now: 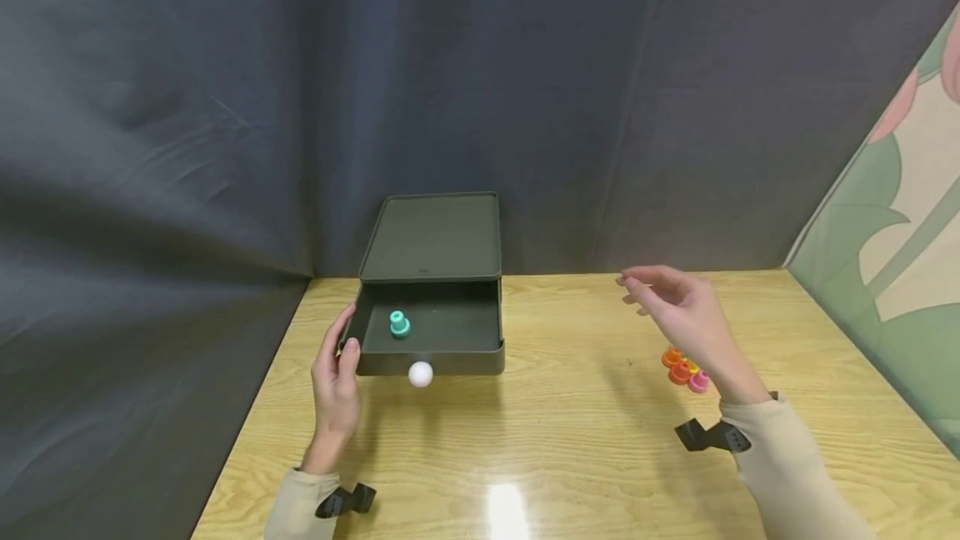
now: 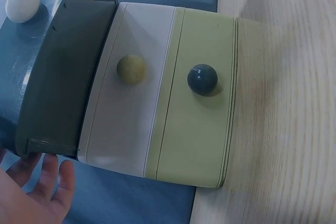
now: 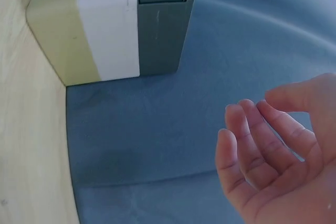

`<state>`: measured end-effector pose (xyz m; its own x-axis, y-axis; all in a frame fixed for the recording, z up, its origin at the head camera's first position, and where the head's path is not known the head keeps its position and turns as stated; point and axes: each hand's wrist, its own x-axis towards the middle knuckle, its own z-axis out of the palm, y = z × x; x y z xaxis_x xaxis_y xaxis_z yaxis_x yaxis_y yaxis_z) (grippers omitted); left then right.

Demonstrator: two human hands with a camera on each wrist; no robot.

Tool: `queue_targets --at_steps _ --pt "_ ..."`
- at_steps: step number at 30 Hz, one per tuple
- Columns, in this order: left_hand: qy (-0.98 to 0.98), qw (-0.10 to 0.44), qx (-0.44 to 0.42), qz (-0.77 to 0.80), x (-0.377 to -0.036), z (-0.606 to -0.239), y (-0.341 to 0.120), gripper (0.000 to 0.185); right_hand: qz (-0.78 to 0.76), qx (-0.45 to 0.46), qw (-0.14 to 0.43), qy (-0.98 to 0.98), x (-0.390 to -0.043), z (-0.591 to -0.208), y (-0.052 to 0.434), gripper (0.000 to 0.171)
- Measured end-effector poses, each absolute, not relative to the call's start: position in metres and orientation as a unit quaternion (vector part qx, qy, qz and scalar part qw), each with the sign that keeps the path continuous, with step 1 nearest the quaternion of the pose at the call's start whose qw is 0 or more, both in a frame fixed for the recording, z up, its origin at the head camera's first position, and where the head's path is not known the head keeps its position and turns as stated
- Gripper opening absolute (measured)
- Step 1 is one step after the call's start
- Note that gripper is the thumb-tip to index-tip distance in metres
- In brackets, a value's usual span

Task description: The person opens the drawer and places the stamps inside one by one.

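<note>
Left hand [image 1: 335,382] rests fingers relaxed against the front left corner of the open dark green drawer [image 1: 431,332] on the tabletop [image 1: 570,432]; a teal peg [image 1: 400,324] stands inside. Right hand [image 1: 678,311] hovers apart, loosely curled, empty.

- Left hand [image 1: 335,386]: bare, beige sleeve [image 1: 296,502] down to the wrist.
- Right hand [image 1: 678,307]: bare, same beige sleeve.
- Black camera mount [image 1: 711,436] strapped at each wrist, over the cuff.
</note>
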<state>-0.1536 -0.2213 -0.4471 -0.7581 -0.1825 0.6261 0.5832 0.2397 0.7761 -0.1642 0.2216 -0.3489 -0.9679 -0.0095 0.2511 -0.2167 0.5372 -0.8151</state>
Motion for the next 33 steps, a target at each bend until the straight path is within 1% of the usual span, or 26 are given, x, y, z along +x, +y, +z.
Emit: queue_targets --at_steps 5,15,22,33 --pt "-0.715 0.316 -0.136 -0.609 -0.152 -0.447 -0.221 0.044 0.469 0.051 0.117 -0.874 -0.161 -0.36 0.231 0.037" --pt "-0.711 0.315 -0.14 -0.613 -0.153 -0.446 -0.222 0.044 0.437 0.028 0.137 -0.889 -0.151 -0.377 0.253 0.033" --pt "-0.717 0.313 -0.134 -0.608 -0.15 -0.448 -0.223 0.044 0.401 0.015 0.127 -0.907 -0.134 -0.406 0.279 0.032" --pt "-0.716 0.318 -0.146 -0.604 -0.152 -0.446 -0.223 0.045 0.397 -0.077 0.105 -0.908 -0.114 -0.444 0.323 0.043"
